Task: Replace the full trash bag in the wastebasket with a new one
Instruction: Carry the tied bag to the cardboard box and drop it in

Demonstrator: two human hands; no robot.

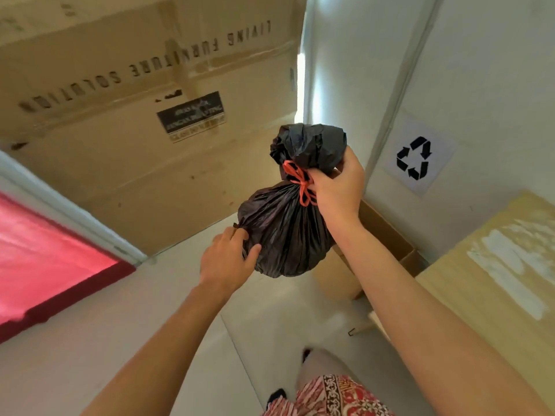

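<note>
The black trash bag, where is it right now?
In the head view the trash bag is held up mid-frame: right hand grips its tied neck, left hand touches its lower side, the recycling sign to its right.

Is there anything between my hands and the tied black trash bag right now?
No. The right hand already grips the trash bag at its neck by the orange tie, and the left hand touches its lower side. Nothing visible lies between either hand and the bag.
</note>
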